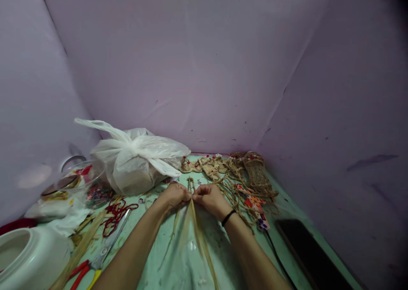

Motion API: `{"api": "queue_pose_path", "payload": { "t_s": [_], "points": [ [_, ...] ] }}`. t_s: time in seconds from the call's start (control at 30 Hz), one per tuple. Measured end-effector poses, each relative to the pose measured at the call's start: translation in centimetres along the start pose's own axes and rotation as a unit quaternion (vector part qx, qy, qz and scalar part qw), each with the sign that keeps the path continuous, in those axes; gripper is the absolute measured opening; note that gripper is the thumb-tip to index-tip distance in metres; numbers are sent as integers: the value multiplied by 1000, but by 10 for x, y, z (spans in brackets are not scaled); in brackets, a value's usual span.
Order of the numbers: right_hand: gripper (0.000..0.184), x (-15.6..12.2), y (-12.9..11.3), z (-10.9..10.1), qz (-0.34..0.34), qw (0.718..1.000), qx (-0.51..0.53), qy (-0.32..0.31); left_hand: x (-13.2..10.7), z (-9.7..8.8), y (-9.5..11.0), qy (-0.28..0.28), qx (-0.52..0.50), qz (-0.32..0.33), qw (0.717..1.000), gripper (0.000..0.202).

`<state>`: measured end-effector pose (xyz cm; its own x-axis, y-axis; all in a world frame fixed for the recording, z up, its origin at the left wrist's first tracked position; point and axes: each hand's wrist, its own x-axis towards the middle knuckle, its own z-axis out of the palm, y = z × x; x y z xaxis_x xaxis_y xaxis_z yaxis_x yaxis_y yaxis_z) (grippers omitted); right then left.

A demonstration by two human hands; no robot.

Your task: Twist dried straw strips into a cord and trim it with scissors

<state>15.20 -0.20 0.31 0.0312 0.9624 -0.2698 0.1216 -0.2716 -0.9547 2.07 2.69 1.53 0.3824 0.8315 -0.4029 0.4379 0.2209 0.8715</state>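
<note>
At the middle of the green tabletop [165, 256], my left hand [177, 194] and my right hand [208, 197] meet, fingertips almost touching. Both pinch a bundle of flat, straw-coloured fibre strands [199, 234] where it narrows to a point. Loose ends of the strands fan down toward me between my forearms. Just beyond my fingers lies a short twisted fibre cord [190, 183], which seems to join the strands. My fingers hide the exact join. A dark band circles my right wrist.
Scissors [105, 249] with red and yellow handles, red cord [116, 215] and a white jar [38, 251] are at left. A tied white plastic bag [137, 158] stands behind. Braided fibre pieces [255, 171], patterned cloth [255, 203] and a black phone [309, 251] lie at right. Walls enclose the table.
</note>
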Motion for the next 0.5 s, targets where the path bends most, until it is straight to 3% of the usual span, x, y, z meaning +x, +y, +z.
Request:
{"api": "queue_pose_path", "payload": {
  "t_s": [0.13, 0.33, 0.5],
  "points": [
    [16, 0, 2, 8, 23, 998, 61, 15, 0, 0, 0, -4, -30, -6, 1000, 16],
    [14, -5, -2, 8, 105, 988, 99, -53, -1, 3, 2, -3, -24, -13, 1000, 9],
    [18, -1, 6, 1, 113, 988, 97, -45, 3, 0, -5, -52, 12, 13, 998, 13]
  ]
}}
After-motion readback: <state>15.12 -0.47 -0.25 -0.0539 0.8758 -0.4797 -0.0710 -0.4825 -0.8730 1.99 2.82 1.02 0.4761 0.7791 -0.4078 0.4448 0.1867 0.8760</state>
